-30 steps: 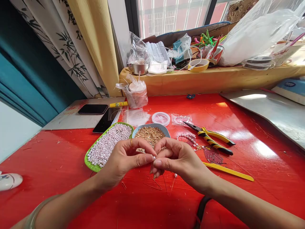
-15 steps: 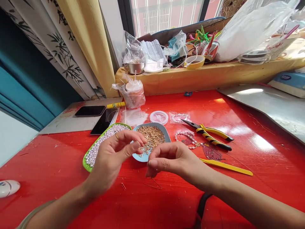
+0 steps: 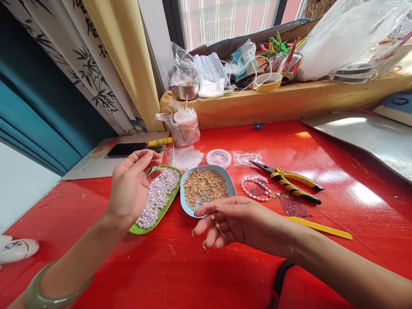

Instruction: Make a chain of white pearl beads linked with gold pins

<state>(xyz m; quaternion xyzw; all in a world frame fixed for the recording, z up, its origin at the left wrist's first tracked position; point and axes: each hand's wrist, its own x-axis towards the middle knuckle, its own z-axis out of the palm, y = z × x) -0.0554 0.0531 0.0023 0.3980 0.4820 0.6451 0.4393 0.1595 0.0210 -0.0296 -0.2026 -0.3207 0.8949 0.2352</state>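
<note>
My left hand (image 3: 128, 184) is raised over the left side of a green tray (image 3: 172, 201) of pearly white beads (image 3: 161, 193). Its thumb and forefinger are pinched together; a fine line shows near the tips, but what they hold is too small to make out. My right hand (image 3: 225, 221) is in front of a blue-grey dish (image 3: 232, 189) filled with small gold beads (image 3: 206, 186). Across its loosely curled fingers lies a short beaded strand (image 3: 219, 228), with pearly beads at its upper end. The forefinger stretches over the dish's front rim.
Right of the dish lie a pearl bracelet (image 3: 257, 198), pliers (image 3: 286, 178) with yellow-black handles and a yellow tool (image 3: 322, 227). Behind stand a round clear lid (image 3: 219, 158) and a bagged cup (image 3: 186, 124). A phone (image 3: 125, 149) lies back left; a white device (image 3: 19, 249) sits far left.
My left hand has moved left and up, from beside the gold beads to above the pearl tray. My right hand has loosened and turned, and the beaded strand now shows across its fingers.
</note>
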